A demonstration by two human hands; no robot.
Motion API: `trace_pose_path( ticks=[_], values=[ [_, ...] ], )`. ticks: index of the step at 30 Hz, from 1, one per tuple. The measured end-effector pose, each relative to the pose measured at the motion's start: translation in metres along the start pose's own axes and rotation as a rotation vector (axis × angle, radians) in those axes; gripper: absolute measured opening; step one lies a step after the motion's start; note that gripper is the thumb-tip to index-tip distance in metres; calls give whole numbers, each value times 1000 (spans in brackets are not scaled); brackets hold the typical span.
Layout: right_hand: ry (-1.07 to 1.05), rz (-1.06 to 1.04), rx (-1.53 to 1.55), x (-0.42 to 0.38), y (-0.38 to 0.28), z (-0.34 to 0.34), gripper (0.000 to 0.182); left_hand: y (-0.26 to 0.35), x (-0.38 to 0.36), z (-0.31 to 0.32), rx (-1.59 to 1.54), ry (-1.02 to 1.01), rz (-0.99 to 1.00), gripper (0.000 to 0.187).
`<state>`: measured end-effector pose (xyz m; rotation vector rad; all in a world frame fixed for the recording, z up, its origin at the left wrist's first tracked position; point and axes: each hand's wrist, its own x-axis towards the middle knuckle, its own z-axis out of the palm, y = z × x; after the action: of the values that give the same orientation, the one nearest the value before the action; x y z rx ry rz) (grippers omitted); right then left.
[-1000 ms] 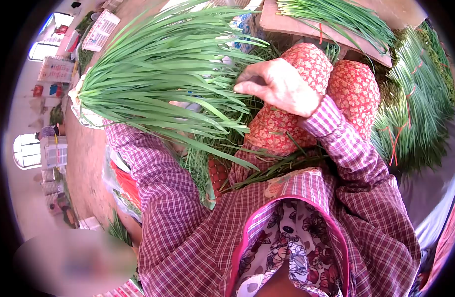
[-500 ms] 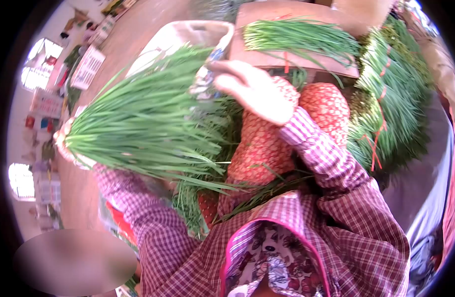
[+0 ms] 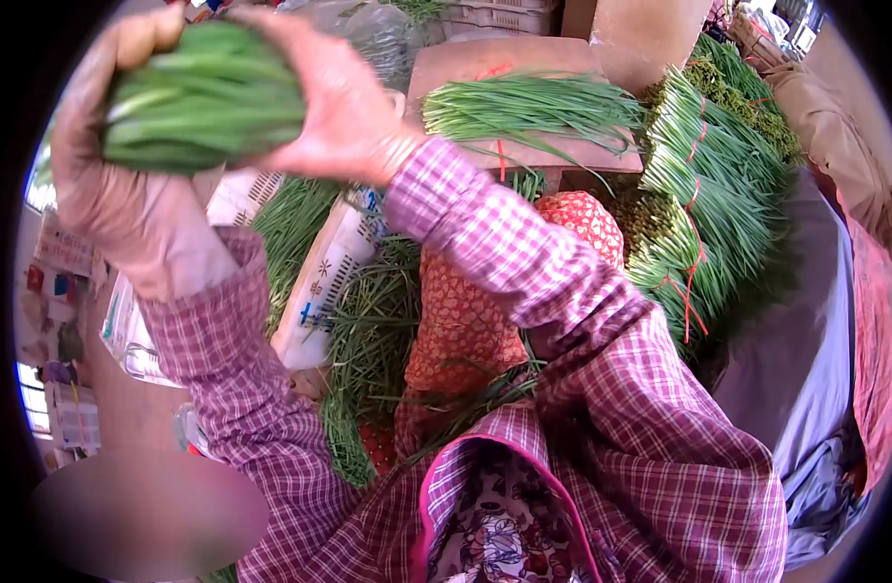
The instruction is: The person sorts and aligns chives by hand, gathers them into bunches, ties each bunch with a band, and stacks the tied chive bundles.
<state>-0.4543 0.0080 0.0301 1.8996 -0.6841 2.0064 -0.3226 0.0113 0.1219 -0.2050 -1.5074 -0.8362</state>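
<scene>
A thick bunch of green chives (image 3: 203, 102) is held up at the upper left, blurred by motion. My left hand (image 3: 125, 204) wraps round its left side and underside. My right hand (image 3: 339, 112) is curved round the right side, thumb below, fingers over the top. How far the bunch reaches beyond my hands is hidden. Below my right wrist, more chives (image 3: 295, 223) lie in a white crate (image 3: 315, 301) with printed lettering. Loose green leaves (image 3: 368, 340) are heaped beside that crate, next to my red flowered trouser leg (image 3: 465, 316).
Another lot of chives (image 3: 533, 107) lies on a brown board (image 3: 436, 63) in front of me. On my right, several bunches tied with red string (image 3: 732, 204) are stacked by a grey-purple cloth (image 3: 805, 321). Clear plastic (image 3: 368, 44) lies behind the board.
The bunch, fanned out from my left hand before, is now raised and gathered between both hands. My right hand has moved left onto it. The view has shifted, showing chives in the crate.
</scene>
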Motion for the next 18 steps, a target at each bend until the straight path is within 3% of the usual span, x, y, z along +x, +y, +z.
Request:
trace_pose_path(
  ticks=[1,2,3,4,5,7,9,10,11,12,14,16,18],
  values=[
    [30,-79,-111,10,11,-19,89,-12,4,11,-23,205,4,34],
    [54,-133,-212,23,14,-44,82,-21,13,14,-125,13,17,28],
    [-59,-148,-226,36,16,-78,75,-31,21,18,-224,-180,11,27],
    [-111,-203,-289,47,23,-102,73,-54,23,37,-342,-213,23,29],
    [-184,-73,-367,53,24,-125,70,-77,25,56,-460,-247,31,31],
    [-373,-196,-727,62,31,-179,68,-110,15,86,-1115,36,-341,22],
    [-513,-174,-936,57,47,-206,61,-156,-6,107,-1325,227,-569,19],
    [-622,-101,-1006,53,55,-218,54,-200,-21,110,-989,231,-433,18],
    [-686,63,-1132,31,86,-237,67,-229,-39,112,-1033,286,-505,22],
    [-694,0,-1084,19,94,-235,63,-252,-55,112,-1076,342,-576,26],
    [-800,196,-1059,-27,143,-243,76,-278,-83,110,-960,445,-696,13],
    [-793,218,-969,-64,161,-238,72,-320,-118,95,-1018,414,-757,15],
    [-927,501,-943,-93,177,-224,73,-339,-141,79,-929,500,-859,21]
  ],
)
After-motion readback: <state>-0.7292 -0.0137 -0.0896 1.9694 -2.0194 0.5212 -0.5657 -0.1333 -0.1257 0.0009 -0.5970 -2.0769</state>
